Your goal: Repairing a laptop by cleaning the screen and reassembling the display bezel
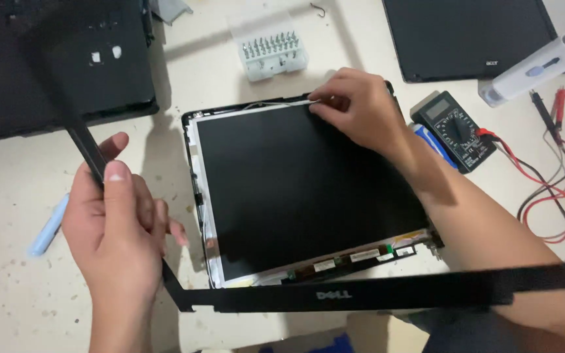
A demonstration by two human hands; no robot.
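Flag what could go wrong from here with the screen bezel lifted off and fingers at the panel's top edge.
The left hand holds the thin black bezel frame by one side only; it could flex or snap. The right hand pinches a thin wire at the top edge of the bare display panel; tugging might tear it. The swinging frame could also scrape the exposed panel.

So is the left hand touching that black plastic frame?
Touching: the head view shows the left hand gripping the black frame, thumb pressed flat on its side strip.
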